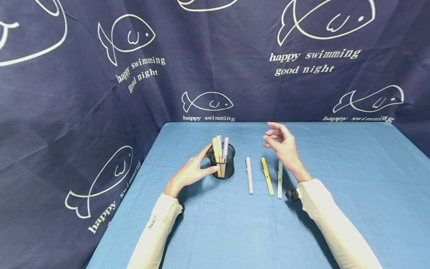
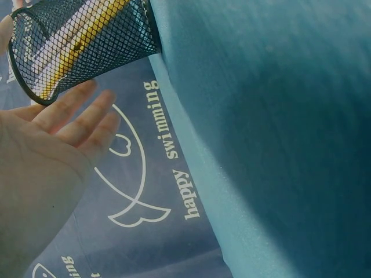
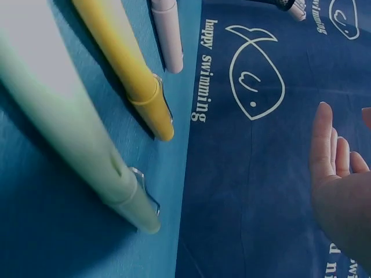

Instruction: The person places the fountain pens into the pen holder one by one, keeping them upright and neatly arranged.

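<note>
A black mesh pen holder stands upright on the table with a yellow pen and two pale pens in it. My left hand holds it from the left, thumb at the front and index finger near the rim behind. In the left wrist view, the other fingers extend beside the mesh. My right hand hovers, empty, with loosely bent fingers, beyond a green pen. Left of that pen lie a yellow pen and a pale pinkish pen.
A blue cloth covers the table. Dark blue fabric with white fish drawings and lettering hangs behind and on the left. A small black object is at the right wrist's cuff.
</note>
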Demonstrator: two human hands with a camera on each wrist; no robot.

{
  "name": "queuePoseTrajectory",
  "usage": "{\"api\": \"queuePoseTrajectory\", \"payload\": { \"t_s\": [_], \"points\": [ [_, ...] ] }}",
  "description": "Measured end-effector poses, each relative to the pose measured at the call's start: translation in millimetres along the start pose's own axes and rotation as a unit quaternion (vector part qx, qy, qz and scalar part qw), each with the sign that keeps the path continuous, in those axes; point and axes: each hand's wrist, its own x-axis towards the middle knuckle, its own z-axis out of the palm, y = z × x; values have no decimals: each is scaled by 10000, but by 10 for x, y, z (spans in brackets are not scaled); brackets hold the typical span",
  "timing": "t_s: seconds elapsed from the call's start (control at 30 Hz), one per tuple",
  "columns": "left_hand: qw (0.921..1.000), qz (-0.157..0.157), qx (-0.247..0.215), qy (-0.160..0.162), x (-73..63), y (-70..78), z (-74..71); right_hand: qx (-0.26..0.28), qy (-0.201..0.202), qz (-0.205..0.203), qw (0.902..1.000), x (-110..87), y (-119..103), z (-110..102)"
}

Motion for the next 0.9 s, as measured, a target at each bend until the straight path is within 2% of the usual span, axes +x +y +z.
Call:
{"api": "queuePoseTrajectory", "payload": {
  "t_s": [0.9],
  "points": [
    [9999, 92, 11, 58, 2, -10, 12, 503, 288, 63, 9983, -105, 8, -247]
  ]
}}
